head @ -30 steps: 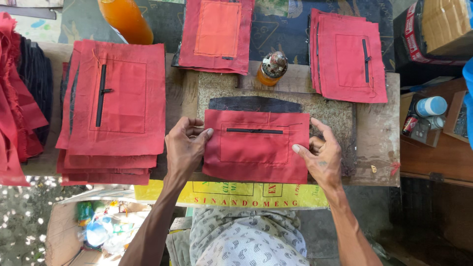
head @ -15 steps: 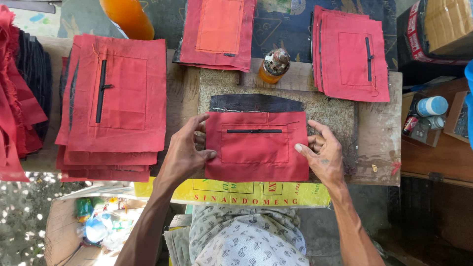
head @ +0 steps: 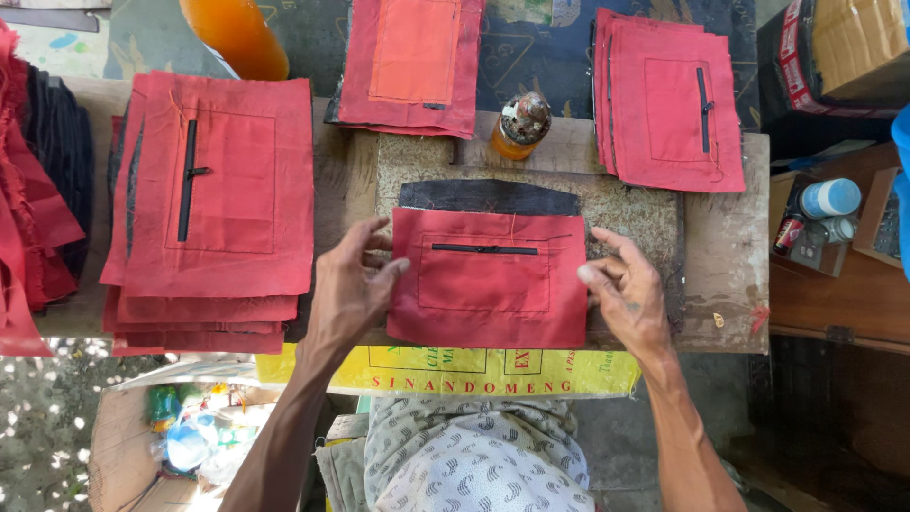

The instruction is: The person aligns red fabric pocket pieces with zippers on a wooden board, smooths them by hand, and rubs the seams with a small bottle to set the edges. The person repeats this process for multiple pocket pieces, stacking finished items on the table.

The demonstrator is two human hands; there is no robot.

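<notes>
On the desk point(head: 730, 284), at its middle, lies a red fabric panel point(head: 488, 284) with a black zipper point(head: 484, 249). Left hand point(head: 349, 289) touches its left edge, right hand point(head: 626, 294) its right edge, fingers spread, clamping nothing. Just beyond stands a small orange bottle point(head: 517, 128).

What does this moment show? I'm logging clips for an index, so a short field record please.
setting: wooden workbench seen from above
left hand: on left edge of red zippered fabric panel
right hand: at the panel's right edge
under panel: black fabric piece
left: stack of red panels
behind: small orange bottle
</notes>
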